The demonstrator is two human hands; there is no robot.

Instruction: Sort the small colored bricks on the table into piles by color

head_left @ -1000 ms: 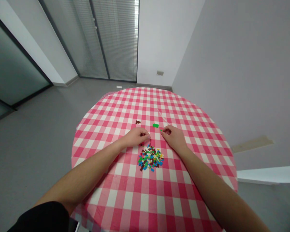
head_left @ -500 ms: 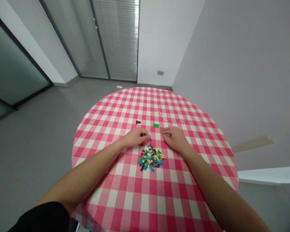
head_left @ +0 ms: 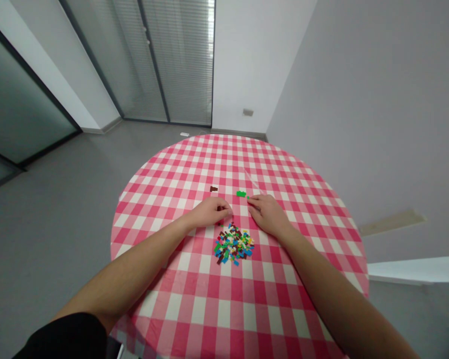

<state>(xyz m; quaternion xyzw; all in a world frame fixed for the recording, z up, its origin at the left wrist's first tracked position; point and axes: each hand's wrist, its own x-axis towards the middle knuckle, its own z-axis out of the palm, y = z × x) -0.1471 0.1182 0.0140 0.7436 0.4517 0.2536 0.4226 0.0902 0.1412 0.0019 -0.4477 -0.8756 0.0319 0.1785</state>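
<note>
Pink gingham cloth (head_left: 179,279) covers a round surface, with most small coloured bricks (head_left: 234,244) still heaped near the middle; a green piece (head_left: 241,194) and a brown piece (head_left: 213,189) lie apart at 12 and 11 o'clock. The left hand (head_left: 209,211) curls above the heap, its hold unclear. The right hand's (head_left: 268,215) fingertips meet a tiny green brick (head_left: 248,197), pinch uncertain.

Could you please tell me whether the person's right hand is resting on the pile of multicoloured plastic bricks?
No, the right hand lies on the pink-and-white checked tablecloth, apart from the pile of small multicoloured plastic bricks.
</note>
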